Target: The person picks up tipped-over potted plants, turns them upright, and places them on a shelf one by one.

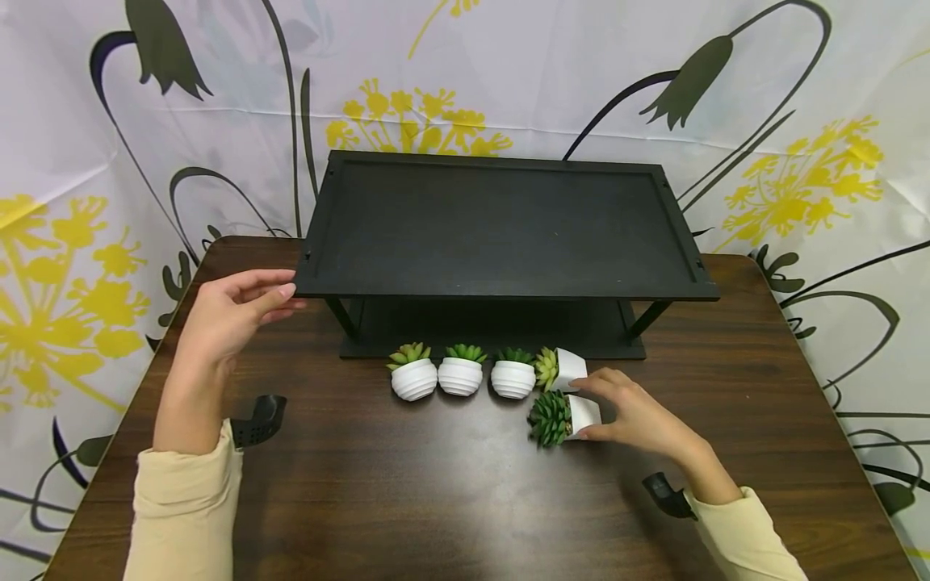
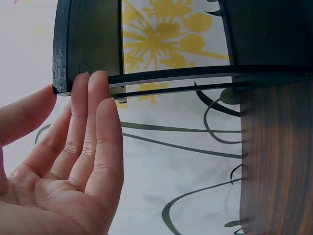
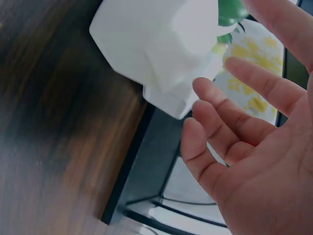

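Observation:
A black two-tier shelf (image 1: 501, 230) stands at the back of a dark wooden table (image 1: 407, 500). Three round white pots with succulents (image 1: 461, 375) stand upright in a row before it. To their right, two angular white pots lie on their sides, one (image 1: 569, 367) behind the other (image 1: 550, 418). My right hand (image 1: 590, 410) arches round the nearer tipped pot (image 3: 146, 44); in the right wrist view its fingers (image 3: 230, 63) are spread and just off the pot. My left hand (image 1: 279, 294) is at the shelf's front left corner (image 2: 61, 73), fingers (image 2: 93, 98) straight against its edge.
A flower-printed curtain (image 1: 799, 121) hangs close behind the table. The shelf's lower tier (image 1: 494, 327) sits just behind the pots. Black wrist mounts (image 1: 261, 420) show by both sleeves.

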Action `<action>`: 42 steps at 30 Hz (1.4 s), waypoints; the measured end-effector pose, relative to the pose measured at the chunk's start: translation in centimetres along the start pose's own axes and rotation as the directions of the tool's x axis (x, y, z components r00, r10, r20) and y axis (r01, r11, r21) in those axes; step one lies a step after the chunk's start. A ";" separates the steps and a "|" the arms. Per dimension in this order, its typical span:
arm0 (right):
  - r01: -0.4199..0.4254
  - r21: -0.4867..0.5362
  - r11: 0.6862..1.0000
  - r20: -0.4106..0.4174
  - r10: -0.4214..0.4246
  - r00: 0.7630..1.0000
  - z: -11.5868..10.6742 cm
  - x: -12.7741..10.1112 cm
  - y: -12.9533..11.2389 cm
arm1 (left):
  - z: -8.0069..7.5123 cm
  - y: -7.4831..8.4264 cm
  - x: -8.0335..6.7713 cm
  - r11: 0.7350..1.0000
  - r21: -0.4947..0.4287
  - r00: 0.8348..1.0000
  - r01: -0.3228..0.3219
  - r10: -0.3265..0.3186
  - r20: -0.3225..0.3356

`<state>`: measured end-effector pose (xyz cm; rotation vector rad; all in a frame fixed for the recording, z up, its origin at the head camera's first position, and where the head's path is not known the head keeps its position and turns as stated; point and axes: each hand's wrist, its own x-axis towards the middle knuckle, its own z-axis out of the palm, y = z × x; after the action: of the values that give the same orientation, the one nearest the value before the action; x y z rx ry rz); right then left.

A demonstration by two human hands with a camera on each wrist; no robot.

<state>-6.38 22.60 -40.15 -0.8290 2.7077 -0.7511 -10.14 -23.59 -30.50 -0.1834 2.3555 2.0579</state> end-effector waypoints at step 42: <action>0.101 0.028 0.995 -0.045 -0.099 0.994 1.3 0.1 0.8 | 0.0 -0.1 -0.1 1.000 0.023 1.000 0.012 -0.012 -0.004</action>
<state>-6.36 22.61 -41.67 -0.9584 2.7021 -0.8386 -10.07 -23.56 -30.56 -0.2016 2.3728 2.0266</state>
